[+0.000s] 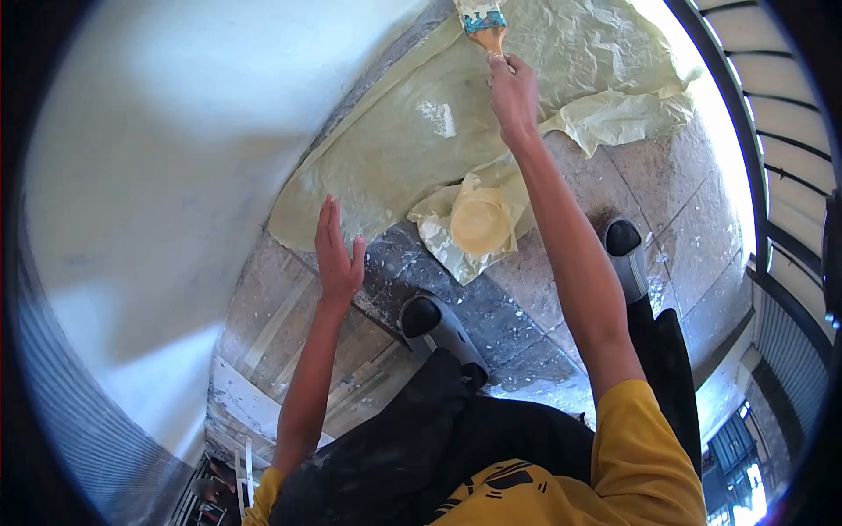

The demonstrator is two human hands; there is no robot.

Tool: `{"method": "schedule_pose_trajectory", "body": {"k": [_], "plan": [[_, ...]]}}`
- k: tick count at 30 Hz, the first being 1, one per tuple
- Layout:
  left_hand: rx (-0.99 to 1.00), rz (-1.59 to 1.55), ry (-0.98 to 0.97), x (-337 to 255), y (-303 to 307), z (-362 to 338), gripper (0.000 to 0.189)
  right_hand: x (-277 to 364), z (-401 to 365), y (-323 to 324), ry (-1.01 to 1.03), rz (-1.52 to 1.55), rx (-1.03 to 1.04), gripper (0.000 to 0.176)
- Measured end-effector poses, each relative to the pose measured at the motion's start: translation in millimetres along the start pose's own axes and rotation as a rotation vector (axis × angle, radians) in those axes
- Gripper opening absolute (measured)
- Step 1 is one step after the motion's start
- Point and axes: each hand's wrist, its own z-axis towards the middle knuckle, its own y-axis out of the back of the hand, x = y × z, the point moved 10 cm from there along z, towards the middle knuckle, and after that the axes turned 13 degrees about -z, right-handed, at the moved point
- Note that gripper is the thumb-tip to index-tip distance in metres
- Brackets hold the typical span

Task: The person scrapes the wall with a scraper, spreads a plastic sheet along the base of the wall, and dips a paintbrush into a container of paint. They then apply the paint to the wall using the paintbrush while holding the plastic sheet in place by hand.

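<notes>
In the head view, my right hand (514, 95) reaches forward, its fingers wrapped round the wooden handle of a paintbrush (486, 26). White paint coats the bristles, which touch the top edge of the view, and blue shows on the brush's band. My left hand (338, 259) is held up with its fingers stretched and thumb apart, holding nothing, near the left end of a yellowish sheet (377, 197). Between my arms a round tub (481, 223) of cream-coloured paint stands on a crumpled piece of the same sheeting.
A pale wall (175, 175) curves along the left. Dark metal railings (732, 96) run down the right side. My two shoes (430, 323) stand on the paint-spattered tile floor (693, 206). A white paint patch (437, 117) marks the sheet.
</notes>
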Motion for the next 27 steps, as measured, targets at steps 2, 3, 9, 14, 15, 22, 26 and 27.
{"method": "schedule_pose_trajectory", "body": {"k": [2, 3, 9, 14, 15, 22, 26, 27], "plan": [[0.000, 0.008, 0.007, -0.4, -1.4, -1.0, 0.068, -0.9, 8.1, -4.7, -0.059, 0.091, 0.059, 0.038], [0.003, 0.014, 0.011, -0.6, -3.0, -0.9, 0.068, 2.3, 12.7, -3.6, -0.058, 0.092, 0.058, 0.038], [0.021, 0.028, 0.042, -2.6, -9.8, 1.6, 0.070, 4.8, 43.5, 5.8, -0.121, 0.233, -0.031, 0.037], [0.026, 0.000, 0.033, -2.4, -16.3, 5.7, 0.070, 8.2, 63.7, -0.3, -0.079, 0.315, 0.023, 0.025], [0.026, -0.002, 0.033, -3.3, -17.5, 7.1, 0.070, 7.4, 67.0, 1.4, -0.077, 0.318, 0.017, 0.025], [0.038, 0.003, 0.040, -0.6, -21.8, 6.6, 0.071, -7.8, 94.8, 23.1, -0.132, 0.236, -0.125, 0.033], [0.048, 0.009, 0.071, 3.7, -21.9, 5.0, 0.071, 2.4, 107.0, 25.1, -0.086, 0.290, -0.108, 0.029], [0.049, 0.006, 0.083, 4.7, -21.9, 4.5, 0.071, 2.8, 110.3, 23.9, -0.085, 0.291, -0.111, 0.029]]}}
